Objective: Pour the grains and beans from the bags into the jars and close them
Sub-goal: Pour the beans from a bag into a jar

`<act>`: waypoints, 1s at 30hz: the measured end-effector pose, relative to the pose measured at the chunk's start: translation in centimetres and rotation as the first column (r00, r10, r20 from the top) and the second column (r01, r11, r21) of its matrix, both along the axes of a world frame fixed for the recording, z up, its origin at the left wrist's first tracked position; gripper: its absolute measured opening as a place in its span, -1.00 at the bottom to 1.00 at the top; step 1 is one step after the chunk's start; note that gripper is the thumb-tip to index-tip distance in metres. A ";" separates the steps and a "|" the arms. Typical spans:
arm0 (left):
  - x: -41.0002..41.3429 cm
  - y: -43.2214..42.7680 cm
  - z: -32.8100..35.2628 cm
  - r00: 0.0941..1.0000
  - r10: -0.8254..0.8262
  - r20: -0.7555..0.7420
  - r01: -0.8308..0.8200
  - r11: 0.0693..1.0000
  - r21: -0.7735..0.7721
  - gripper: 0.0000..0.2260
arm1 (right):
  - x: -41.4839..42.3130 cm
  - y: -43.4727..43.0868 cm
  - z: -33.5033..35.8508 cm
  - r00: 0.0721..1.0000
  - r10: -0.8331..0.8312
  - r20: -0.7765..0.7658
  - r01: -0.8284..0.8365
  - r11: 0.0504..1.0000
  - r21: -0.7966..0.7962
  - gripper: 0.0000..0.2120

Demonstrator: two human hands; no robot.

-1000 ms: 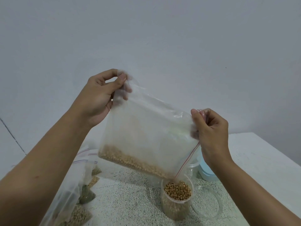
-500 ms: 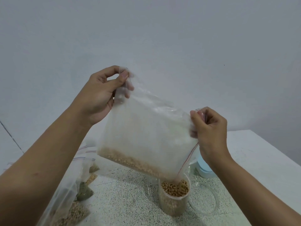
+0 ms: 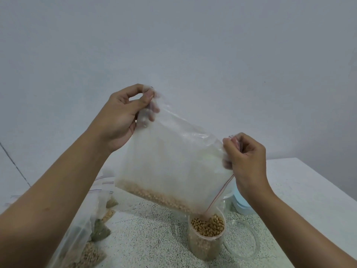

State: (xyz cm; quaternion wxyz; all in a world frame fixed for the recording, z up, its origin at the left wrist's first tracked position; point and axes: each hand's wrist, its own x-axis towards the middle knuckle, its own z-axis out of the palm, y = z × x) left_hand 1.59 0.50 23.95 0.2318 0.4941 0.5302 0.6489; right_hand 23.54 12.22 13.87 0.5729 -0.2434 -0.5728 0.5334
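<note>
Above the table (image 3: 301, 182), the clear bag (image 3: 173, 159) is held tilted, its top corners pinched by the left hand (image 3: 119, 120) and right hand (image 3: 248, 157), so its low corner is aimed into the nearly full jar (image 3: 204, 246) and beans (image 3: 154, 198) are funnelled in.

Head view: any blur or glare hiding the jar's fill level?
Head view: soft, even light; beans in the jar read sharp near its rim; the bag shows faint glare by its top fold and hazes the fingers behind it; spare bags at lower left are blurred.
</note>
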 end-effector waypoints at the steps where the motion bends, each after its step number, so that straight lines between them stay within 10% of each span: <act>1: 0.0 0.0 0.0 1.000 0.002 -0.003 -0.002 1.000 -0.001 -0.84 | 0.0 -0.1 0.0 1.000 0.003 -0.003 -0.003 1.000 -0.003 -0.56; 30: 2.2 2.2 0.2 0.969 0.119 -0.215 -0.117 0.993 0.022 -0.83 | 0.0 -0.3 0.1 0.996 -0.093 -0.011 0.093 0.996 0.006 -0.56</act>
